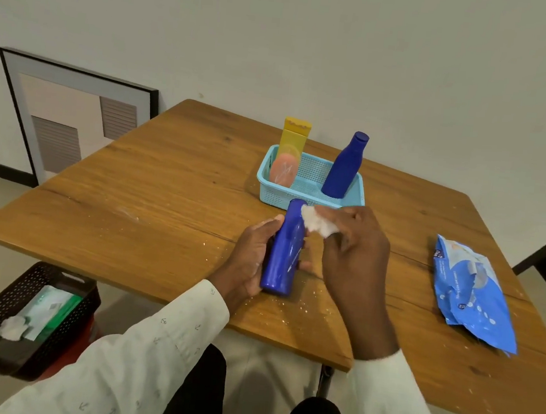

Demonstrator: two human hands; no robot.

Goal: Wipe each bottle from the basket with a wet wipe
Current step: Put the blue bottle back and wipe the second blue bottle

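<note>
The left hand (pixel 252 258) grips a blue bottle (pixel 286 247) over the table (pixel 151 200), long axis running near to far, cap end far. The right hand (pixel 355 246), just to the right, pinches a wet wipe (pixel 317 221) against the neck, apparently touching. The basket (pixel 310 190) sits just beyond; open room lies left.
</note>
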